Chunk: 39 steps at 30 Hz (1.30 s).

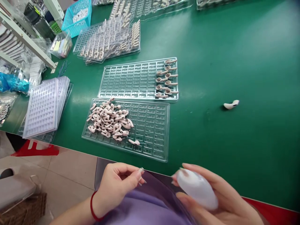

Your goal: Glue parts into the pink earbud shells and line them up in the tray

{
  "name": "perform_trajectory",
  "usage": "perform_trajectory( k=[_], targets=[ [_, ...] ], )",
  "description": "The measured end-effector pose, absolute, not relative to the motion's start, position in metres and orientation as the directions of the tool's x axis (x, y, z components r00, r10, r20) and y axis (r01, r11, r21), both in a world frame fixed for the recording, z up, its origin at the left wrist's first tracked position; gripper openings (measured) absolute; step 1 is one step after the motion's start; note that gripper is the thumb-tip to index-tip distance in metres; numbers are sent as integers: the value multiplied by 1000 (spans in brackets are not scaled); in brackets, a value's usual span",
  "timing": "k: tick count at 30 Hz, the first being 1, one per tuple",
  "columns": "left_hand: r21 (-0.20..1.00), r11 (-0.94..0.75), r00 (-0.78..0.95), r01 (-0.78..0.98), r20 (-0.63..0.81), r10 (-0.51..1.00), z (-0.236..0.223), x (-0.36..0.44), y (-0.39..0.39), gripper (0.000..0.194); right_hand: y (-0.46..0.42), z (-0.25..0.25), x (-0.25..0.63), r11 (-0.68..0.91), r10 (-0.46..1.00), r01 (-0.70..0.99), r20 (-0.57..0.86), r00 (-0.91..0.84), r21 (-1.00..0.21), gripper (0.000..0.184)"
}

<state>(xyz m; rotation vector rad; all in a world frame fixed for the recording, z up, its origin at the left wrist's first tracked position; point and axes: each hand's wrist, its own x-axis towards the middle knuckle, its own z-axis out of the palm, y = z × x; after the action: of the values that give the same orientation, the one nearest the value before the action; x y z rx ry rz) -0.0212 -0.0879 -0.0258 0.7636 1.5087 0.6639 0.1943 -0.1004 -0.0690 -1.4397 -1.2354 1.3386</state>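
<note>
My right hand [217, 190] is wrapped round a smooth, white, egg-shaped object [198, 189], with a brownish patch near its tip; blur hides its exact kind. To its left, my left hand [119, 184] is closed in a pinch, thumb against fingers; whatever it holds, if anything, is too small to make out. Beyond both hands lies a clear plastic tray [154, 131] with a heap of white earbud shells [109, 118] on its left half. Behind that, a second clear tray [128, 81] has several earbud shells [167, 78] set in its right-hand columns.
A single earbud shell [231, 104] lies on the green table [234, 62] at right. Stacked filled trays [105, 43] stand at the back, near a blue basket [77, 18]. White gridded trays [43, 107] are piled at left, beside a metal rack post [28, 37].
</note>
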Motion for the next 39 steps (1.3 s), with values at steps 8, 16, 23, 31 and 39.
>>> perform_trajectory(
  k=[8, 16, 23, 31, 39],
  targets=[
    [897, 414, 206, 152, -439, 875, -12, -8, -96, 21, -95, -42, 150, -567, 802, -510, -574, -164, -647, 37],
    [915, 388, 225, 107, -403, 887, -15, -4, -100, 22, -102, -55, 146, -635, 752, -650, -525, -397, -418, 37],
    [926, 356, 175, 123, -373, 911, -16, 0, -103, 21, -106, -49, 141, -650, 710, -671, -600, -368, -357, 41],
    [943, 309, 160, 124, -327, 931, -15, 2, -105, 21, -108, -60, 145, -660, 717, -668, -552, -426, -343, 37],
    [967, 233, 149, 99, -246, 958, -13, 4, -103, 19, -109, -57, 144, -676, 699, -680, -539, -470, -284, 36]
  ],
)
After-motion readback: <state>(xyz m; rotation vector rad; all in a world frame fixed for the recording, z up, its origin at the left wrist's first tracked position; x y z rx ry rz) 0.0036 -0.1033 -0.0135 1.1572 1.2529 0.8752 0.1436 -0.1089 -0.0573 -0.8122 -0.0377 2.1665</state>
